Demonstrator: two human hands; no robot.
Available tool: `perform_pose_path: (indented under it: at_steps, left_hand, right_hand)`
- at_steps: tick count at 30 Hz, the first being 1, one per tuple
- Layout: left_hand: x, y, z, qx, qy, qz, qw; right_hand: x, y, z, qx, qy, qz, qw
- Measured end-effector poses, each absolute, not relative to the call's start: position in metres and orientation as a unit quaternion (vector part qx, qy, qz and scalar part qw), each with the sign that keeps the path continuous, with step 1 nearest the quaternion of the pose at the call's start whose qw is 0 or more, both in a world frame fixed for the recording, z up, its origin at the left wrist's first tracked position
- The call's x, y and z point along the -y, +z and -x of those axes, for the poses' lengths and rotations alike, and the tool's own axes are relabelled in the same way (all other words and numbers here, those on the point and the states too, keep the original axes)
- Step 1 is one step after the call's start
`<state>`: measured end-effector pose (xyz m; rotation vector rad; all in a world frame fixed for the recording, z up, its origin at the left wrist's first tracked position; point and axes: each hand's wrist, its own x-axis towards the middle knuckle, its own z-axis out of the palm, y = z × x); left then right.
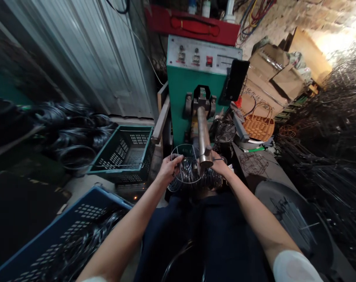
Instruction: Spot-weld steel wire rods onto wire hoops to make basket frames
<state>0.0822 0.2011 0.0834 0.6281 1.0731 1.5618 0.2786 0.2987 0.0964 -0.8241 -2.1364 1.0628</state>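
My left hand (pixel 168 169) is closed on the left side of a round wire frame (pixel 187 182), a thin metal ring with crosswise wires. The ring's right side reaches the metal arm (pixel 203 135) of a green machine (pixel 178 102). Behind the end of that arm is my right hand (pixel 219 163), its fingers partly hidden; what they hold cannot be made out. Below the ring and between my hands lies a pile of shiny bent wire pieces (pixel 189 172).
A green crate (pixel 122 171) stands at the left, with a blue crate (pixel 86 203) of dark wire pieces nearer. Coiled wire lies behind them. On the right are a dark round tray (pixel 295 223), a wicker basket (pixel 258 127), cardboard boxes (pixel 263 78) and heaped wire frames (pixel 336 156).
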Motion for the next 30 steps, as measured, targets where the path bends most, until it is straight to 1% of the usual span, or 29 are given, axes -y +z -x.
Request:
perform_pose_path:
  at_steps: [13,18,23,27,30]
  left_hand:
    - [-0.211,0.072,-0.079,-0.449,0.664,-0.268,0.534]
    - [-0.203,0.08,-0.083,-0.449,0.668,-0.265,0.531]
    - [-0.142,0.086,-0.137,-0.452,0.648,-0.265,0.553]
    - [-0.09,0.067,-0.195,-0.474,0.594,-0.294,0.58]
    - [-0.087,0.057,-0.213,-0.486,0.544,-0.362,0.581]
  right_hand:
    - [-0.29,0.095,-0.266,0.779,0.455,0.325,0.283]
    - [-0.286,0.109,-0.265,0.775,0.471,0.321,0.273]
    - [-0.25,0.126,-0.303,0.787,0.461,0.327,0.248]
    - [-0.209,0.112,-0.357,0.809,0.438,0.339,0.194]
    - [-0.207,0.095,-0.389,0.808,0.396,0.389,0.198]
